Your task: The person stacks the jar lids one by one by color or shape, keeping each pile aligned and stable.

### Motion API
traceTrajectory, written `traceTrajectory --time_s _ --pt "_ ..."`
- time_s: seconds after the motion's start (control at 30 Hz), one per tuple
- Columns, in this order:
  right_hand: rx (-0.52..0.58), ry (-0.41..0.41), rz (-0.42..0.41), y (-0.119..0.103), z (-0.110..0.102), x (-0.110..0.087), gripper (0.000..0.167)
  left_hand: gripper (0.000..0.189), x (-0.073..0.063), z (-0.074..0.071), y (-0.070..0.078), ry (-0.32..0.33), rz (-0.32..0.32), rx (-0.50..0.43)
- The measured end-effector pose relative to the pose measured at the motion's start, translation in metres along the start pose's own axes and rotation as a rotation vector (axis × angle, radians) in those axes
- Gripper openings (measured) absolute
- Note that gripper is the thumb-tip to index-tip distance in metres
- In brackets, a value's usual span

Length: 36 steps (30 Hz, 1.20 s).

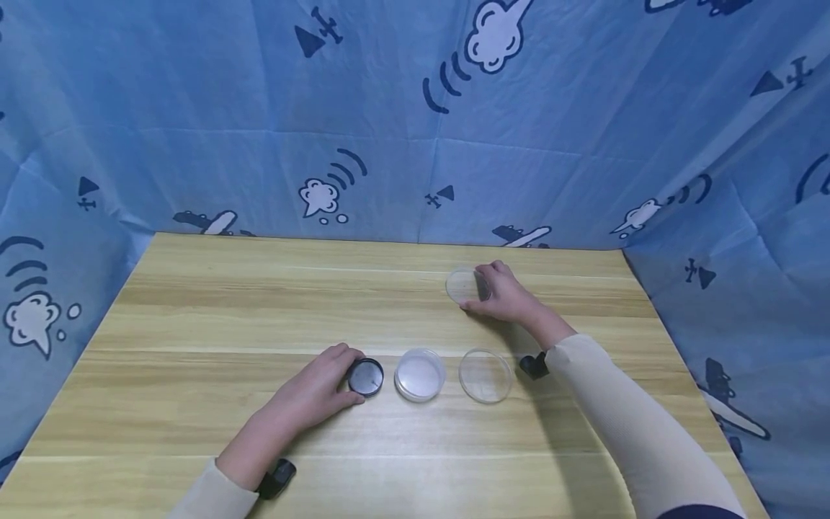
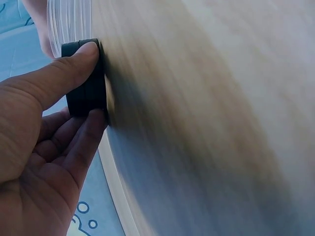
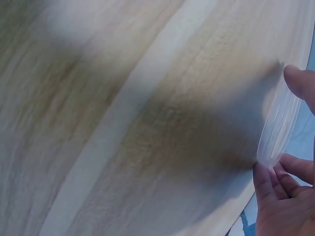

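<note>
Thumb and fingers of my left hand [image 1: 314,393] grip the sides of a small black round case [image 1: 366,377]. In the left wrist view this case [image 2: 84,98] appears as a short black cylinder with a seam round its side, low at the tabletop. At the back, my right hand [image 1: 509,297] holds a shallow clear round dish [image 1: 459,287] by its rim, between thumb and fingers. The right wrist view shows that dish [image 3: 276,130] nearly edge-on, close to the wood; I cannot tell whether it touches. Between the hands stands a stack of clear round dishes [image 1: 420,376].
Right of the stack, a flat clear round dish [image 1: 485,376] lies on the wooden table [image 1: 227,310]. Blue printed cloth [image 1: 389,86] hangs behind the table and along both sides. Each wrist carries a small black camera [image 1: 277,478].
</note>
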State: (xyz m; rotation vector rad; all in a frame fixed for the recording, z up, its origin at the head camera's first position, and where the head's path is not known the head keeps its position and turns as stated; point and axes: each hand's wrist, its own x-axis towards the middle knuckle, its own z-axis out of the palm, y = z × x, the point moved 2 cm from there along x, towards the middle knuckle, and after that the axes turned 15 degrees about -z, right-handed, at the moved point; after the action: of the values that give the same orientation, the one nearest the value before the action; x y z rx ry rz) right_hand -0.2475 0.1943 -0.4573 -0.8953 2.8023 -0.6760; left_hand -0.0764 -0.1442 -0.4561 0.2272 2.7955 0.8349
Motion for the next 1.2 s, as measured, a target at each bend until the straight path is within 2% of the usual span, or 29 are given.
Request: traceTrajectory --time_s 0.23,0.4,0.8,1.2 --pt "0.015 0.016 0.014 -0.001 -0.004 -0.006 0.091 0.052 0.001 -0.001 -0.001 0.004 0.007 -0.001" --pt "0.018 0.031 -0.032 -0.005 -0.008 -0.015 0.089 0.052 0.002 -0.002 0.000 0.004 0.009 -0.002" --pt "0.003 0.037 -0.061 -0.015 -0.010 -0.041 0.087 0.052 0.002 -0.002 0.000 -0.003 0.005 0.000" --pt "-0.022 0.050 -0.078 -0.037 -0.006 -0.076 0.088 0.053 0.000 -0.002 0.001 -0.015 -0.006 0.000"
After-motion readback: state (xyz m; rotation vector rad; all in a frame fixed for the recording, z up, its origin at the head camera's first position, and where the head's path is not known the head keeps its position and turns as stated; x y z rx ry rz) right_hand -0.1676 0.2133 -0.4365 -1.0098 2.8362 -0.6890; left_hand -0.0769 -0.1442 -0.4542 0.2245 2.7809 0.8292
